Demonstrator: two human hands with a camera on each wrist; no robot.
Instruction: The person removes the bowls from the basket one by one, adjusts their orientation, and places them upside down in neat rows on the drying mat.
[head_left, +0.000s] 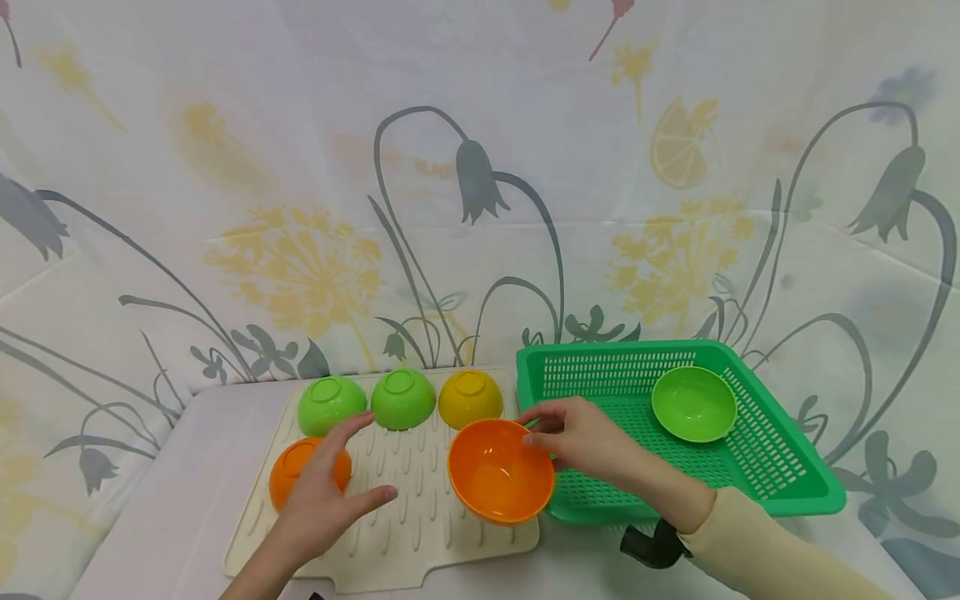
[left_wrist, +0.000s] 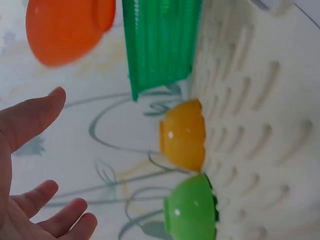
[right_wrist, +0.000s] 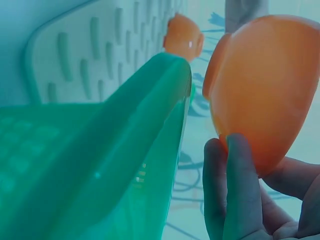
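Observation:
My right hand [head_left: 536, 427] pinches the rim of an orange bowl [head_left: 501, 471], holding it tilted and open side up over the right edge of a cream drying mat [head_left: 420, 517]. The right wrist view shows fingers [right_wrist: 232, 185] curled under that orange bowl [right_wrist: 265, 90]. My left hand [head_left: 330, 483] hovers open over the mat, partly covering an upside-down orange bowl [head_left: 292, 471]. Two green bowls [head_left: 330, 404] [head_left: 402, 398] and a yellow bowl [head_left: 470, 397] stand upside down along the mat's far edge. In the left wrist view the left hand [left_wrist: 35, 115] is spread and holds nothing.
A green perforated basket [head_left: 780, 467] stands to the right of the mat with one green bowl [head_left: 693, 404] upright inside. A flower-printed cloth covers the table and hangs behind it. The basket's rim [right_wrist: 150, 125] lies close beside the held bowl.

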